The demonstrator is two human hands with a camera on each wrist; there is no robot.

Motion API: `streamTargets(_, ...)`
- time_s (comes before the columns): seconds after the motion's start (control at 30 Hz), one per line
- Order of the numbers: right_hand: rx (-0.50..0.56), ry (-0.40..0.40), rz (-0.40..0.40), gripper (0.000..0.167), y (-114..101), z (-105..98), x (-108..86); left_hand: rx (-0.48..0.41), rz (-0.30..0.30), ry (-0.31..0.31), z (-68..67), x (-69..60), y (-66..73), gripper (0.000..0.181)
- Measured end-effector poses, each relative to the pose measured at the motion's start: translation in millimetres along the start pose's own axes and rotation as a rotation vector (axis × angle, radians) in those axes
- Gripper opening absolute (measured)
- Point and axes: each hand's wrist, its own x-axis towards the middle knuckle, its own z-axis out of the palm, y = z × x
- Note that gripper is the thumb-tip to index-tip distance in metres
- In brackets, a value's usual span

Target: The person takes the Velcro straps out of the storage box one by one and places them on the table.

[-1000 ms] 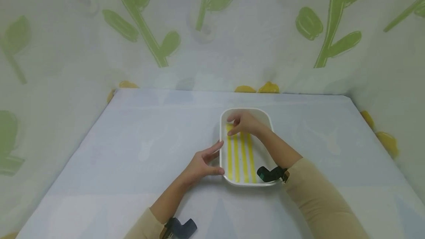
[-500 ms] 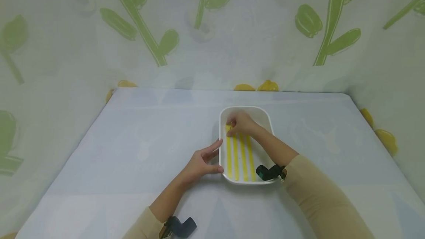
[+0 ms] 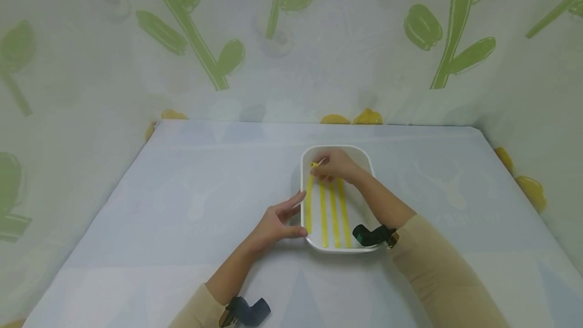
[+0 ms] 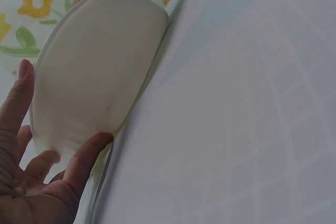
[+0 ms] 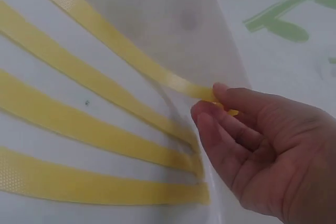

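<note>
A white tray [image 3: 368, 216] with several yellow strips [image 3: 334, 216] lying lengthwise in it stands on the table. My right hand [image 3: 339, 166] is over the tray's far end; in the right wrist view its thumb and fingers [image 5: 268, 145] pinch the end of the leftmost strip [image 5: 121, 45], which is lifted and bends along the side wall. The other strips [image 5: 79, 124] lie side by side on the bottom. My left hand [image 3: 275, 224] touches the tray's left side with spread fingers; in the left wrist view the hand [image 4: 47, 177] rests against the outer wall [image 4: 100, 66].
A pale patterned cloth [image 3: 205, 191] covers the table under the tray. Walls with printed green leaves and yellow flowers [image 3: 369, 117] rise behind and at both sides. A dark wrist device sits on each forearm.
My right hand has taken hold of the leftmost strip's far end and raised it. That strip has shifted left, towards the tray's wall. The left hand has stayed at the tray's side.
</note>
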Motion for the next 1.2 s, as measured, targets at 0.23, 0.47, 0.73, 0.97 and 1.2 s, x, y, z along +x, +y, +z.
streamTargets(0.23, 0.251, -0.049, 0.001, 0.049, -5, -6, -6.1, -0.002, -0.008, 0.002, 0.6, -0.4, 1.4, 0.098)
streamTargets(0.47, 0.412, -0.102, -0.001, 0.045, -7, -11, -7.9, -0.013, 0.001, -0.003, 0.3, 0.1, 0.8, 0.098)
streamTargets(0.73, 0.515, -0.181, -0.006, 0.053, -18, -20, -11.2, -0.008, -0.007, 0.005, 0.7, -0.6, 1.2, 0.094)
streamTargets(0.97, 0.511, -0.263, -0.047, 0.060, -30, -35, -18.1, -0.001, -0.011, 0.000, 1.0, 0.6, -0.1, 0.098)
streamTargets(1.2, 0.487, -0.305, -0.129, 0.063, -38, -58, -29.9, 0.001, -0.003, 0.004, 0.0, 1.5, -2.4, 0.100)
